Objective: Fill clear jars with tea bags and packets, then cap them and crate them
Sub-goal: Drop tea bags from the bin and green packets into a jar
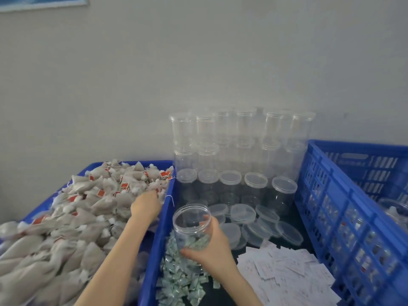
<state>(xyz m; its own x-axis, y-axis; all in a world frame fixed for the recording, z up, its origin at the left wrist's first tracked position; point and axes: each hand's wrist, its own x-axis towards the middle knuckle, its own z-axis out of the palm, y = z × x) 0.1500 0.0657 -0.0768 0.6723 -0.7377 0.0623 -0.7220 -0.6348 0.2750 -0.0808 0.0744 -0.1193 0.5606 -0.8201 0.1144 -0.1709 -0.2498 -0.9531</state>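
Note:
My right hand (pixel 212 246) grips an open clear jar (pixel 191 224), held upright over a heap of small green packets (pixel 181 281); a few green packets lie inside it. My left hand (pixel 145 205) reaches into the pile of beige tea bags with red tags (pixel 92 199) in the blue tray (pixel 164 204) on the left, its fingers buried among the bags. Whether it holds any bag is hidden.
Capped empty jars (pixel 240 138) are stacked against the wall, with open jars (pixel 254 186) and loose clear lids (pixel 265 226) in front. White paper packets (pixel 284 270) lie to the right. A blue slatted crate (pixel 344 206) on the right holds filled jars.

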